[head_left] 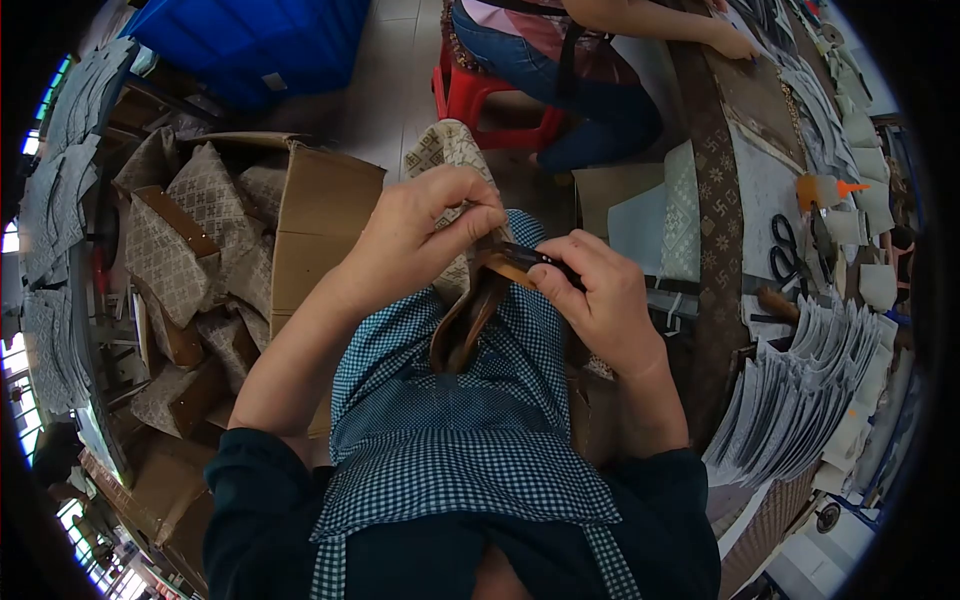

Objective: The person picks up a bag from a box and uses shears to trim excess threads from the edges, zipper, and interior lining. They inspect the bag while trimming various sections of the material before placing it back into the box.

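In the head view, your left hand (pixel 425 225) has its thumb and fingertips brought together in a pinch above your lap; what is caught between them is too small to make out. Your right hand (pixel 605 295) is clamped around a dark-handled tool (pixel 545 260), whose working end meets the workpiece just beside your left fingertips, so you cannot tell its exact kind. The workpiece, a patterned fabric piece with a brown lining (pixel 458 275), lies between your two hands over your checked apron (pixel 460 480), its pale patterned end showing beyond your left hand and its brown folds hanging nearer your body. To your left, an open cardboard box (pixel 328 235) holds a heap of patterned fabric pieces with brown parts (pixel 210 195), and a blue plastic bin (pixel 250 55) stands beyond it. Ahead of you a co-worker in jeans (pixel 600 120) sits on a red stool (pixel 468 100), one hand (pixel 735 42) down on the worktable. On that table at your right you have black-handled scissors (pixel 787 248), an orange-tipped bottle (pixel 822 191) and, nearer to you, a fanned stack of grey fabric pieces (pixel 800 400).
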### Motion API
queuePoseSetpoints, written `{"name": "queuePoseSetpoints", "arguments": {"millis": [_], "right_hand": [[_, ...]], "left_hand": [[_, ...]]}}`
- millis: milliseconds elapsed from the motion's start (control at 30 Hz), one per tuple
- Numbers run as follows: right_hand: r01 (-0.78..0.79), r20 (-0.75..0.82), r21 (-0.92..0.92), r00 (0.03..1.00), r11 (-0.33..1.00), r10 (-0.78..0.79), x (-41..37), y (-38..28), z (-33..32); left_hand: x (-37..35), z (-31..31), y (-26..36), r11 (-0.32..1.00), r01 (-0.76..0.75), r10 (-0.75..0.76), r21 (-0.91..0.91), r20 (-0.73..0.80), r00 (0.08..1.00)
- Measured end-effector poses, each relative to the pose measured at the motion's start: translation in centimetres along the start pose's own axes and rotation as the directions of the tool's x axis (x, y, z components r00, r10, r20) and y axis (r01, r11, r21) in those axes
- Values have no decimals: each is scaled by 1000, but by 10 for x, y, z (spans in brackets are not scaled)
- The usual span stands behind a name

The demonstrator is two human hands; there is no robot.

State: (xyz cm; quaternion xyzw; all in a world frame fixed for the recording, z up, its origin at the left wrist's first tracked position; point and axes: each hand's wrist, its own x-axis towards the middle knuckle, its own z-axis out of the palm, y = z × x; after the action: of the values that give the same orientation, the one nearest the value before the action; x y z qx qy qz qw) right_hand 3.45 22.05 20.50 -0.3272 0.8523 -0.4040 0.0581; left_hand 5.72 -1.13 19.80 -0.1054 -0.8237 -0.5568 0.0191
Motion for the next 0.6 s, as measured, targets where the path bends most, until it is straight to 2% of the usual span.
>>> {"name": "queuePoseSetpoints", "arguments": {"millis": [133, 333, 433, 533, 600], "right_hand": [[-4, 5, -13, 1000, 1000, 4, 2, -2, -2], [7, -17, -52, 1000, 999, -8, 2, -3, -3], [19, -34, -58, 999, 998, -21, 1, -4, -4], [38, -51, -70, 998, 997, -42, 0, -4, -3], [45, -47, -90, 998, 995, -49, 0, -1, -2]], "left_hand": [[1, 4, -9, 994, -111, 111, 14, -56, 992], [1, 6, -8, 992, -121, 124, 47, -73, 990], [1, 6, -6, 991, -120, 123, 52, -66, 990], [1, 3, 3, 998, -4, 4, 69, 2, 1000], [1, 3, 2, 998, -13, 13, 68, 4, 1000]]}}
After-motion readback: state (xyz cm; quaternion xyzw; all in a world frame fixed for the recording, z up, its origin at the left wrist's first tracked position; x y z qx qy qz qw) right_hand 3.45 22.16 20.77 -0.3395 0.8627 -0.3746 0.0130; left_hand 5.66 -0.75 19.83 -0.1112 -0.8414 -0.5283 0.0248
